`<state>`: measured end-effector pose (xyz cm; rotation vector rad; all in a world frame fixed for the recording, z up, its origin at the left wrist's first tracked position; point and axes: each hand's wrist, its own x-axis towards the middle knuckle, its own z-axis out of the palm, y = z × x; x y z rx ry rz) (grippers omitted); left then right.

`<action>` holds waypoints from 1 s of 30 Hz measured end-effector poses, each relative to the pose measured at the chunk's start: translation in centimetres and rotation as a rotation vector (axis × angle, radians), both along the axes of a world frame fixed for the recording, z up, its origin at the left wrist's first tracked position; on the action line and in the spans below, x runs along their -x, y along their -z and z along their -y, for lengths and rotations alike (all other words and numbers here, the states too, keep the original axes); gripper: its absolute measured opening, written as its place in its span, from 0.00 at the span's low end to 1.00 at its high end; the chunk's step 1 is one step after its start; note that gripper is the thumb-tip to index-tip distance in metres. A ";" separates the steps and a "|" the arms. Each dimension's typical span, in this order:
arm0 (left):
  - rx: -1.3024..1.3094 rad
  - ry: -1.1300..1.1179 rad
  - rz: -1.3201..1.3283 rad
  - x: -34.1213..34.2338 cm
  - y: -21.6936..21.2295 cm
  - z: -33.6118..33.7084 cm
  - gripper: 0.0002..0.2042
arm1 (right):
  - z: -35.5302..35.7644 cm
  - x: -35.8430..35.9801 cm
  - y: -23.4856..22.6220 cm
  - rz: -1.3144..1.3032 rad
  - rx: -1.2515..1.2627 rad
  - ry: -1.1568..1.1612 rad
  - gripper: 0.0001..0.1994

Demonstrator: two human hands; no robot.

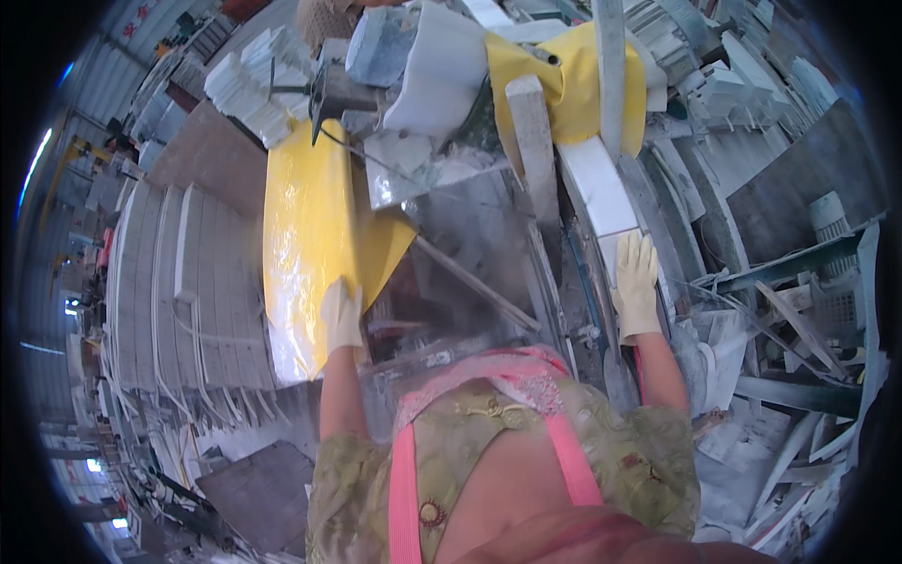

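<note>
Gloved hands on a white stone slab and a yellow sheet.
The slab (pixel 601 193), on the cutting worktop (pixel 470 244), looks heavy, rigid, chip-prone; right hand (pixel 636 282) rests flat, open, on its near end. Left hand (pixel 341 315) presses the limp, slick sheet (pixel 310 226).

One head-worn fisheye view looks steeply down from close above the person's chest onto the workbench (pixel 470 235), both gloved hands near mid-frame; its dark round rim bends the surrounding stone stacks (pixel 188 282).
</note>
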<state>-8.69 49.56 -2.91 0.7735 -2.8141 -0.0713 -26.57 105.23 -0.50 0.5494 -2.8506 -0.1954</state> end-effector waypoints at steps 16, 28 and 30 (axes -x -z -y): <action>-0.070 -0.021 -0.036 0.3 -2.2 -1.3 0.24 | 1.2 5.6 -1.2 0.067 0.006 -0.159 0.34; -0.211 -0.131 -0.041 0.9 -5.0 -3.8 0.15 | 2.1 7.3 -2.4 0.207 -0.058 -0.185 0.48; -0.247 -0.149 -0.019 0.6 -5.4 -3.7 0.14 | 1.8 7.5 -3.7 0.143 0.075 -0.196 0.39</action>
